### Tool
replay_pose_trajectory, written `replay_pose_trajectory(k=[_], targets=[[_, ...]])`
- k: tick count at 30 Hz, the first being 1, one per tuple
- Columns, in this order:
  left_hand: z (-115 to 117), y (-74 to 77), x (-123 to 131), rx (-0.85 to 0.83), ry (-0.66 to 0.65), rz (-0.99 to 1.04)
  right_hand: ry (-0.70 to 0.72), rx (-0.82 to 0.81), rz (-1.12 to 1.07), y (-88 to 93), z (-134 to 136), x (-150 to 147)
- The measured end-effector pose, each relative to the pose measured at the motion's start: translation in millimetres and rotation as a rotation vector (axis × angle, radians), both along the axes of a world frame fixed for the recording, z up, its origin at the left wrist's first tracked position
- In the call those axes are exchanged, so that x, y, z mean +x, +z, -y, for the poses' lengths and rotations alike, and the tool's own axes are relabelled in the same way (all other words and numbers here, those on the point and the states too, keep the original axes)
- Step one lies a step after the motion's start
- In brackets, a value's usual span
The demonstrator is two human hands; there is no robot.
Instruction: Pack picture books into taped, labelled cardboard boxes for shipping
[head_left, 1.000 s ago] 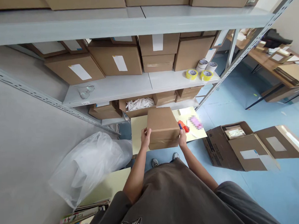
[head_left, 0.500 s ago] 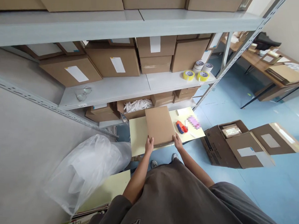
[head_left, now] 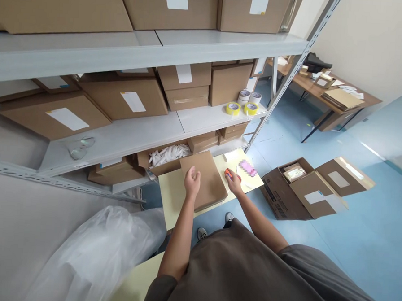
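Observation:
A closed brown cardboard box (head_left: pixel 208 175) lies on the pale yellow table (head_left: pixel 172 191) in front of me. Over the box's left part is my left hand (head_left: pixel 192 182), its fingers loosely bent and apart, with nothing in them. Just right of the box, my right hand (head_left: pixel 234 182) is closed around an orange-and-blue tape dispenser (head_left: pixel 228 173), mostly covered by the fingers. Beyond that hand, a pink blurred-out item (head_left: pixel 247 167) lies on the table.
Metal shelving (head_left: pixel 185 127) with cardboard boxes stands ahead, and tape rolls (head_left: pixel 242 107) sit on its middle shelf. White strips fill an open box (head_left: pixel 169 155) below. A clear plastic bag (head_left: pixel 108 249) is at left, an open carton (head_left: pixel 283 193) on the floor at right.
Both hands have let go of the box's near corners. My left hand has risen over the box; my right hand has moved over and taken hold of the tape dispenser. The view has shifted right.

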State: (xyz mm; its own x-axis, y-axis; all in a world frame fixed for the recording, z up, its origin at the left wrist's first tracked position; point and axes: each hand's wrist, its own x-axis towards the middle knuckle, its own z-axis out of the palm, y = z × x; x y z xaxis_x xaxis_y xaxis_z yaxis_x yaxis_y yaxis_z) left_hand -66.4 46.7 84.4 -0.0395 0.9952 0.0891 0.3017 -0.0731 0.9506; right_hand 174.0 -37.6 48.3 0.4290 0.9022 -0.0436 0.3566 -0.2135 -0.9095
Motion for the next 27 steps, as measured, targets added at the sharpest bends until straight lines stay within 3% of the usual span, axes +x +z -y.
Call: replay_pose_trajectory(k=[3, 6, 9, 12, 15, 19, 23, 27], targets=[[-26.4, 21.7, 37.3, -0.045, -0.121, 0.033, 0.040, 0.025, 0.059, 23.8, -20.4, 16.1], [-49.3, 32.0, 77.9, -0.064, -0.194, 0.020, 0.077, 0.071, 0.123, 37.0, -39.9, 42.2], [-70.7, 29.5, 120.7, -0.090, -0.214, -0.019, 0.043, 0.092, 0.151, 37.8, -57.6, 84.0], [-92.9, 15.7, 163.9, -0.154, -0.217, -0.066, -0.007, 0.081, 0.139, 26.1, -76.4, 137.6], [-117.2, -8.6, 205.7, -0.239, -0.221, -0.122, -0.036, 0.026, 0.117, 1.8, -100.1, 188.1], [-149.0, -56.9, 254.2, -0.394, -0.197, -0.261, 0.019, -0.109, 0.146, -45.6, -138.8, 228.1], [-169.6, -112.7, 283.9, -0.550, -0.168, -0.418, 0.200, -0.281, 0.210, -95.9, -174.4, 236.7], [-176.4, -157.6, 293.6, -0.673, -0.111, -0.488, 0.362, -0.448, 0.263, -135.1, -193.9, 228.7]])
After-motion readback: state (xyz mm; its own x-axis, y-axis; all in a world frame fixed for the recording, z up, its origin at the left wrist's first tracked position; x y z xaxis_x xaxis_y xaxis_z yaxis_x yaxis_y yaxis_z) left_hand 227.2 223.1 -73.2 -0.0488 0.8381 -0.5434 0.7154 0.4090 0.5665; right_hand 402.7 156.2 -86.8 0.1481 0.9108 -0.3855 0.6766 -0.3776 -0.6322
